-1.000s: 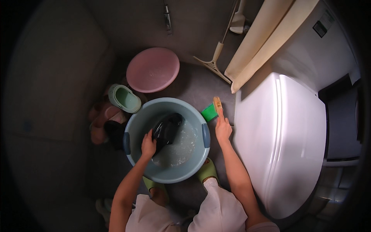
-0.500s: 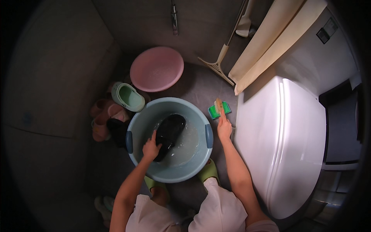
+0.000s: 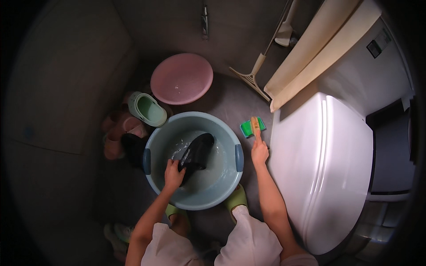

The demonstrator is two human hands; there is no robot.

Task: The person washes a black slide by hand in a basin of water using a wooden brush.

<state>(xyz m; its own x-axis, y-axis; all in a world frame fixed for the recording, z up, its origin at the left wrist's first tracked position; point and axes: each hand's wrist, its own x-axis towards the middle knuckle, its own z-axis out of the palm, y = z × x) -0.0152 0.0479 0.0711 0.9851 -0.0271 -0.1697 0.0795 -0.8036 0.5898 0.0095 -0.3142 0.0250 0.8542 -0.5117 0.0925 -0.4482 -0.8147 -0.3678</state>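
Note:
A wide blue-grey basin (image 3: 193, 205) with dark handles stands before me and holds cloudy water. In it lies a wet black slipper (image 3: 196, 153), tipped toward its side. My left hand (image 3: 173, 174) grips the slipper's near end, thumb and fingers around its edge. To the right of the basin, my right hand (image 3: 259, 153) is closed on a small wooden scrub brush (image 3: 254, 124), one finger stretched along it. The brush is over a green block, seemingly soap (image 3: 245, 129), in a shallow dish on the floor; whether they touch is hard to tell.
Behind the basin a pink basin (image 3: 182, 80) leans near the wall. Left of it sit a mint clog (image 3: 151, 110), pink shoes (image 3: 117, 137) and another black shoe (image 3: 133, 148). A white toilet (image 3: 337, 168) borders the right side. A floor squeegee (image 3: 255, 73) and beige curtain (image 3: 306, 57) stand behind.
My left hand has changed its hold from resting on the slipper to gripping its end, and the slipper has rolled onto its side. The brush has shifted slightly right and turned more upright.

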